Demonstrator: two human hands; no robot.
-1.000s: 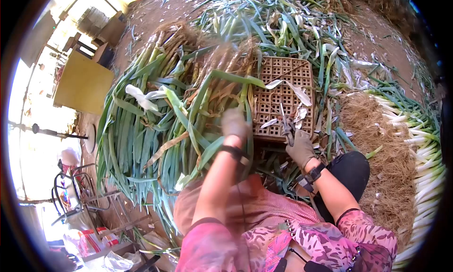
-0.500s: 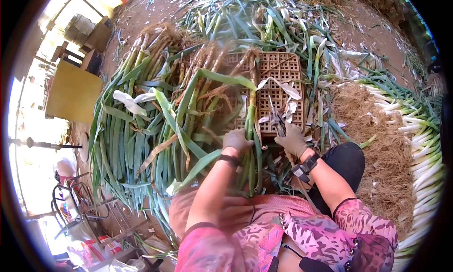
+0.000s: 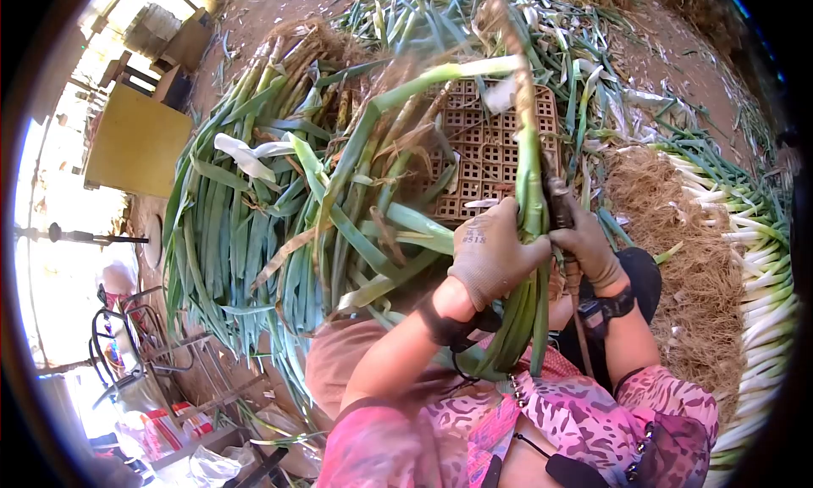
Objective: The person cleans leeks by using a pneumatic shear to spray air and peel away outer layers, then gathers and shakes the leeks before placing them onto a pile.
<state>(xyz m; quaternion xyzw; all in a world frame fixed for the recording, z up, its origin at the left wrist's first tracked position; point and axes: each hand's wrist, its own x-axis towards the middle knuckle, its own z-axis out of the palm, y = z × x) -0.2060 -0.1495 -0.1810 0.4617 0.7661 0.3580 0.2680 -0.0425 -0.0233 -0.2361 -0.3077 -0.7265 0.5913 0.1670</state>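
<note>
Wrapped in my gloved left hand is a leek, held upright with its root end up and its leaves hanging toward my lap. Close beside the stalk, my gloved right hand grips a dark, narrow tool, partly hidden by the fingers. Both hands nearly touch at the stalk. Left of them, a thick heap of unpeeled leeks lies with roots away from me. Behind the held stalk sits a brown plastic crate, upside down or on its side, I cannot tell which.
Peeled white leeks lie in a long row at the right, their tangled roots toward me. Loose green leaves litter the ground beyond the crate. A yellow board and a metal frame stand at the left.
My left hand has moved right and nearer to me, raising the leek off the crate area. The right hand has shifted right, and its tool now stands close along the stalk.
</note>
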